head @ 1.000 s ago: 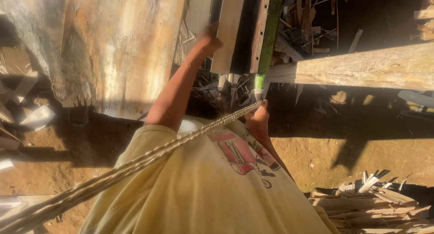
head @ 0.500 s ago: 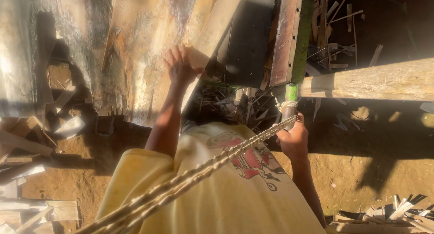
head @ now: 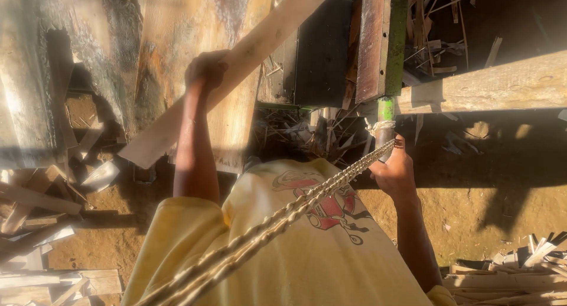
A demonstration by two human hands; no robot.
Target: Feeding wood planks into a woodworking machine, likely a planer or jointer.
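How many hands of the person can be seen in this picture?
2. The left hand grips a long wooden plank at upper left; the right hand is by the twisted rope at a green post.

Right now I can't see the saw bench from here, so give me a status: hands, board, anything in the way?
Left hand gripping the board, tilted. Right hand on the rope by the green post. Scrap wood below.

A pale tan wooden plank [head: 236,75], a beige twisted rope [head: 283,217], a green-painted metal post [head: 385,114], and a yellow shirt [head: 295,253] printed with a red graphic.
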